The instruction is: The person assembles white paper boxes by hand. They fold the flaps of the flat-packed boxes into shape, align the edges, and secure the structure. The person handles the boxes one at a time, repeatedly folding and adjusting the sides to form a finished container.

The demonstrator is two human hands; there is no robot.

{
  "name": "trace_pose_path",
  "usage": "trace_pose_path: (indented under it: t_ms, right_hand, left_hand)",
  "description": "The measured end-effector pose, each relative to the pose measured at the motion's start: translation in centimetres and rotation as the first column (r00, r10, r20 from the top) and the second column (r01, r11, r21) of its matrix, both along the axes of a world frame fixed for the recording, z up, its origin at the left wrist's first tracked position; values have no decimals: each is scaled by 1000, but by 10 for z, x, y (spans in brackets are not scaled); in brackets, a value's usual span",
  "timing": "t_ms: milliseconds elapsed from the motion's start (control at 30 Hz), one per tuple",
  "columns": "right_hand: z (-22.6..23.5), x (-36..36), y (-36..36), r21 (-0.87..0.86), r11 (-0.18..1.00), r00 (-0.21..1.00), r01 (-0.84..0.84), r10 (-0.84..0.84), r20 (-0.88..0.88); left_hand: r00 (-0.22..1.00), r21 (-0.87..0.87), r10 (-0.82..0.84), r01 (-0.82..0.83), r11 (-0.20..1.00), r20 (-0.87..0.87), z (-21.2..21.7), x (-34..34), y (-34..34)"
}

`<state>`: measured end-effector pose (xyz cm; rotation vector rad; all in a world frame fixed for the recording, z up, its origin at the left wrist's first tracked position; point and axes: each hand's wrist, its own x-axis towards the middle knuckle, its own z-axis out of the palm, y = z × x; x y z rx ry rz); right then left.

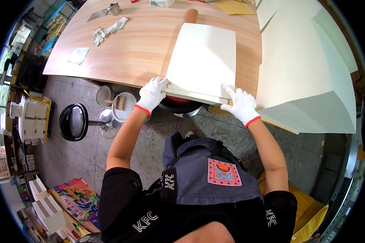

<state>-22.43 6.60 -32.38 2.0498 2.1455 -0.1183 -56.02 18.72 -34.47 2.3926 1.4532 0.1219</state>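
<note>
A stack of large white paper or card sheets [202, 56] lies on the table in front of me, its near edge at the table's front edge. The layers sit slightly out of line along that edge. My left hand [151, 95], in a white knit glove with a red cuff, is at the near left corner, fingers bent against it. At the near right corner is my right hand [242, 105], gloved the same way. Its forefinger rests on top of the sheets and its thumb is at the front edge, with the corner between them. The fingertips' undersides are hidden.
A brown cylinder [191, 16] touches the stack's far end. Tall white panels [300, 60] stand along the right. Spare gloves [109, 31] and a metal cup [114, 9] lie on the wooden table [142, 52]. Below are a black stool [73, 122] and a white bucket [127, 106].
</note>
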Motion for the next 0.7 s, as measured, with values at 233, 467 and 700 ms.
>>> trace_pose_path:
  t_ms: [233,467,700]
  right_hand:
    - [-19,1,-6,35,999,995,-17,20,-93]
    - [-39,4,-15,154,983,989,-96,111,-95]
    - [-48,5,-21,257,958,973,-126,170,-156]
  left_hand:
    - [999,37,7,-9,999,46,-8,-4,1]
    - [998,50,-30,27,998,54,-17,-10,6]
    - [996,60,-72,69,996,44,-14,-13,6]
